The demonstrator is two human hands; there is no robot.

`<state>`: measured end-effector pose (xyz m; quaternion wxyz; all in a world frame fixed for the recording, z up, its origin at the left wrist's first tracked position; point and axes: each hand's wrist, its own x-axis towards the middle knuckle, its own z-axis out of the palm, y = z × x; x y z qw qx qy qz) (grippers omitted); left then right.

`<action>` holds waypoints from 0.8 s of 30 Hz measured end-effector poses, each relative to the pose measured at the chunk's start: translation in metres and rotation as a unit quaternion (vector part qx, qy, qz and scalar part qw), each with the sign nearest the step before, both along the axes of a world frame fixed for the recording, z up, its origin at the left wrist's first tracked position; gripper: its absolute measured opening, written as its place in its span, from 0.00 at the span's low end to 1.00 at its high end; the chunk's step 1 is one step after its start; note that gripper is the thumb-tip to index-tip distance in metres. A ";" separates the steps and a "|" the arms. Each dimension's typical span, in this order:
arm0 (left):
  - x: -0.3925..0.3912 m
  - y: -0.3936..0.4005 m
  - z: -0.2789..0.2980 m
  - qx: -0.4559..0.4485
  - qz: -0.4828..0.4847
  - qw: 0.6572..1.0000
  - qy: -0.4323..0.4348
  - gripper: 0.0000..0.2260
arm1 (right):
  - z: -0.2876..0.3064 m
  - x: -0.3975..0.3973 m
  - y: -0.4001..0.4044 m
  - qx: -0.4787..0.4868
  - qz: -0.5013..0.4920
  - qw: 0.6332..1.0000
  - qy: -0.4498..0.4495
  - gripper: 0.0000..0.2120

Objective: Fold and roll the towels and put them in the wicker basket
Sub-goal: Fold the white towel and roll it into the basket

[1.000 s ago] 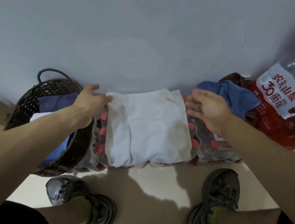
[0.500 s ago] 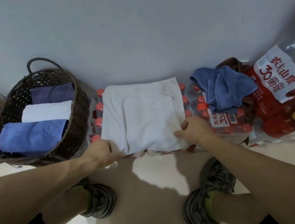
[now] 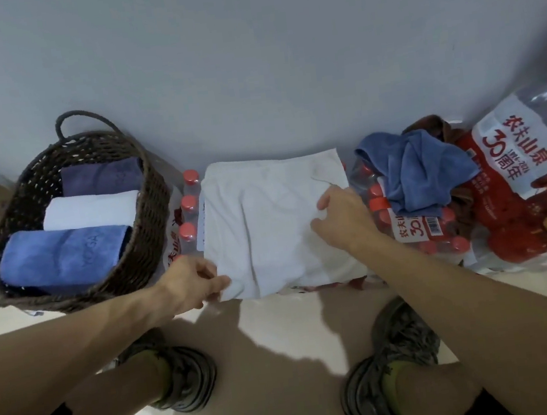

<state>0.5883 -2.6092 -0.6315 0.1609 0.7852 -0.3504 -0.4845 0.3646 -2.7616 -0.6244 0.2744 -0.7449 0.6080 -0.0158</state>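
Atop bottle pack [image 3: 413, 222], white towel [image 3: 267, 221] lies flat: my left hand [image 3: 191, 279] pinches near corner, right hand [image 3: 341, 215] pinches right edge. Fold evenly, edges aligned, then roll tight for wicker basket [image 3: 148, 201].

The flat towel [image 3: 277, 220] was white, the basket [image 3: 151, 228] dark brown, the bottle caps [image 3: 187, 232] red.

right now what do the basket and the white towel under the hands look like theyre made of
Basket: woven wicker or rattan-like strands, dark brown and matte; the open weave shows on its wall, though it could be synthetic. White towel: soft cloth, probably cotton or microfibre, matte, with soft creases. The left hand pinches its near corner; the right hand rests on its right side.
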 end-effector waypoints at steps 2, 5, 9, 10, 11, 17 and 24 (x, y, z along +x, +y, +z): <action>0.002 0.007 0.004 0.016 0.036 0.999 0.032 0.07 | 0.007 0.033 -0.008 0.013 0.065 0.997 -0.033 0.11; 0.009 0.019 0.007 0.038 0.027 0.998 0.042 0.07 | 0.014 0.079 -0.021 0.024 0.143 0.989 -0.025 0.04; 0.017 0.030 0.003 0.045 0.017 0.997 0.055 0.09 | 0.008 0.133 -0.031 0.025 0.205 0.977 -0.050 0.09; 0.018 0.030 0.003 0.045 0.018 0.997 0.059 0.10 | 0.004 0.146 -0.032 0.025 0.224 0.973 -0.047 0.13; 0.020 0.029 0.002 0.045 0.017 0.997 0.060 0.10 | 0.001 0.158 -0.035 0.023 0.242 0.969 -0.041 0.16; 0.024 0.024 -0.008 0.032 0.040 0.995 0.081 0.09 | -0.022 0.188 -0.053 0.014 0.264 0.964 0.021 0.14; 0.022 0.020 -0.002 -0.004 0.036 0.995 0.089 0.13 | -0.022 0.189 -0.092 0.027 0.196 0.973 -0.119 0.08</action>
